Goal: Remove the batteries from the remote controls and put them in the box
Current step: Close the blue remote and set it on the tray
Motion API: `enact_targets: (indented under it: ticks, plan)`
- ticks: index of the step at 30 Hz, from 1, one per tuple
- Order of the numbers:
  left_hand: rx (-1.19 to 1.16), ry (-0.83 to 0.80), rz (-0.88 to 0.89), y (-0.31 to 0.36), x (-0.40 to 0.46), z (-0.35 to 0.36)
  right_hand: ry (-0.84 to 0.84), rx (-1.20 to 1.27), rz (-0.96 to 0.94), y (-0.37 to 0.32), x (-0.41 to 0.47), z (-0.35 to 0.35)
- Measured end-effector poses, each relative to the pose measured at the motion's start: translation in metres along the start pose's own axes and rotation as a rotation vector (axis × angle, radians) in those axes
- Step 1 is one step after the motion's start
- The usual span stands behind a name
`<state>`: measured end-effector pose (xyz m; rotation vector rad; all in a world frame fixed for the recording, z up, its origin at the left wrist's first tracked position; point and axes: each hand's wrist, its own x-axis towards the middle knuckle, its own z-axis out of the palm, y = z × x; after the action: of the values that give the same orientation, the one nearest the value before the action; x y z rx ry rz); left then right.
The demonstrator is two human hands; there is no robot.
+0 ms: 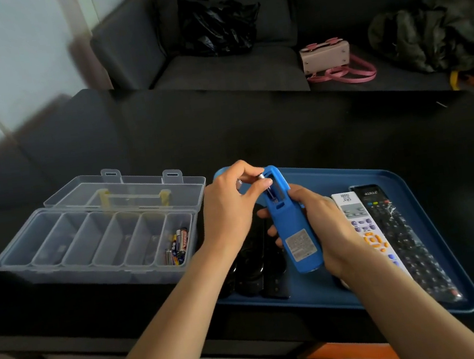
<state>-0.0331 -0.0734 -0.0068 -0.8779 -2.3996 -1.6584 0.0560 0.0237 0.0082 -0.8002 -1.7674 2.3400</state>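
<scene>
My right hand grips a remote in a blue sleeve, back side up, above the blue tray. Its battery bay is open at the far end. My left hand pinches a battery that sticks up out of that bay. The clear plastic box stands open to the left, with several batteries in its rightmost compartment. A white remote and a black remote lie on the tray's right side. Black remotes lie under my hands.
All of it rests on a dark table. Behind it is a dark sofa with a black plastic bag, a pink handbag and a dark bundle of cloth. The box's lid lies back behind the compartments.
</scene>
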Motion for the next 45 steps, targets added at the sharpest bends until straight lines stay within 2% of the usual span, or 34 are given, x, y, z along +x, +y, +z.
enact_targets:
  ticks: [15,19,23,28,35,38,42,45]
  plan:
    - [0.118,-0.014,-0.012,0.008,-0.007,0.008,0.01,-0.009,-0.045,0.001,-0.002,0.007]
    - [0.263,0.029,-0.003,0.003,-0.008,0.008,0.01,-0.019,-0.056,-0.001,-0.001,0.004]
    - [0.413,0.027,0.102,0.004,-0.011,0.007,0.022,0.0,-0.061,0.001,-0.001,0.005]
    - [0.569,-0.093,0.269,0.003,-0.015,0.011,0.115,0.044,-0.064,0.002,-0.002,0.006]
    - [0.728,-0.182,0.402,0.002,-0.012,0.007,0.136,0.021,-0.098,0.003,0.0,0.006]
    - [0.715,-0.177,0.412,-0.001,-0.01,0.007,0.112,0.009,-0.106,0.005,0.002,0.004]
    - [0.661,-0.102,0.304,0.001,-0.009,0.005,0.086,0.024,-0.106,0.005,0.001,0.006]
    - [0.418,-0.117,0.195,0.004,-0.005,-0.001,0.066,-0.062,-0.128,0.001,0.001,0.005]
